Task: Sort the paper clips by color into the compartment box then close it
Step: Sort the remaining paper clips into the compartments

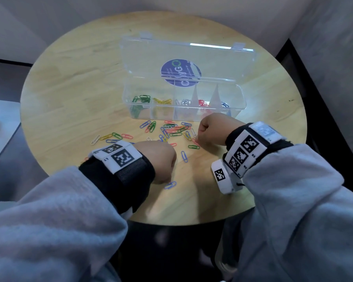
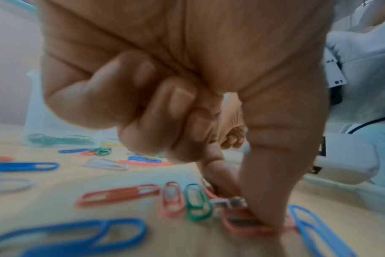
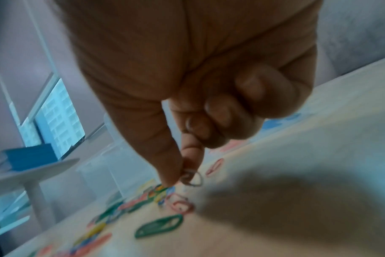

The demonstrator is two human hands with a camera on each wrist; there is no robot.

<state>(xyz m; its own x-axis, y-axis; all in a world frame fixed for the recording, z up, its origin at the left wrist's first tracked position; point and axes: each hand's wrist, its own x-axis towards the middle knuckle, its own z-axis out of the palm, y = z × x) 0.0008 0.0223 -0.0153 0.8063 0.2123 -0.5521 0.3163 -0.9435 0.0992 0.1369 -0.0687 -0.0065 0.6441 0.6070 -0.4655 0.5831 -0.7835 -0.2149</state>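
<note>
The clear compartment box (image 1: pixel 165 113) stands on the round wooden table (image 1: pixel 69 78) with its lid (image 1: pixel 222 64) up. From left to right it holds green, yellow, silver, red and blue clips. Loose mixed clips (image 1: pixel 171 129) lie in front of it. My left hand (image 1: pixel 159 159) is curled low over the near clips. Its thumb and forefinger (image 2: pixel 246 208) pinch down on a red clip (image 2: pixel 242 226), with a silver clip (image 2: pixel 229 202) at the forefinger tip. My right hand (image 1: pixel 210 129) hovers near the box front, pinching a silver clip (image 3: pixel 192 178) between thumb and forefinger, just above the table.
Single clips lie nearer me: a green one (image 1: pixel 193 147) and two blue ones (image 1: pixel 184 156) (image 1: pixel 170 185). The table's front edge (image 1: pixel 181 222) is close below my wrists. A white side table (image 3: pixel 33 173) with a blue box (image 3: pixel 26 158) stands off to the left.
</note>
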